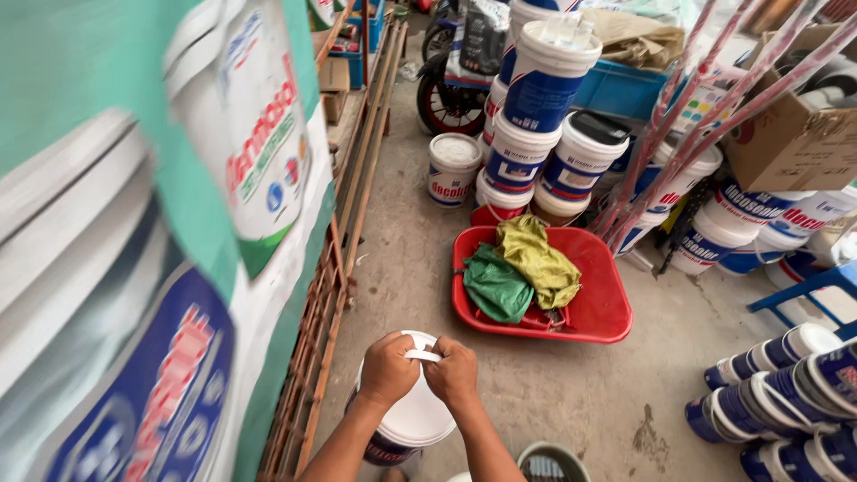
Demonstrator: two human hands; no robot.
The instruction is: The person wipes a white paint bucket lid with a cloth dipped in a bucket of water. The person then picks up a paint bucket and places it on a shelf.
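A white lidded paint bucket [412,418] stands on the concrete floor right below me. My left hand [386,369] and my right hand [453,372] are both closed on a thin white plastic strip [422,354] at the far rim of the bucket's lid. The two hands sit side by side, knuckles up, almost touching. The bucket's lower body is dark with a printed label, mostly hidden by my forearms.
A red tub [600,308] with green and yellow cloths lies ahead. Stacked white and blue buckets [541,116] stand behind it, and more lie on their sides at right [778,393]. A large printed banner [161,223] on a metal frame lines the left.
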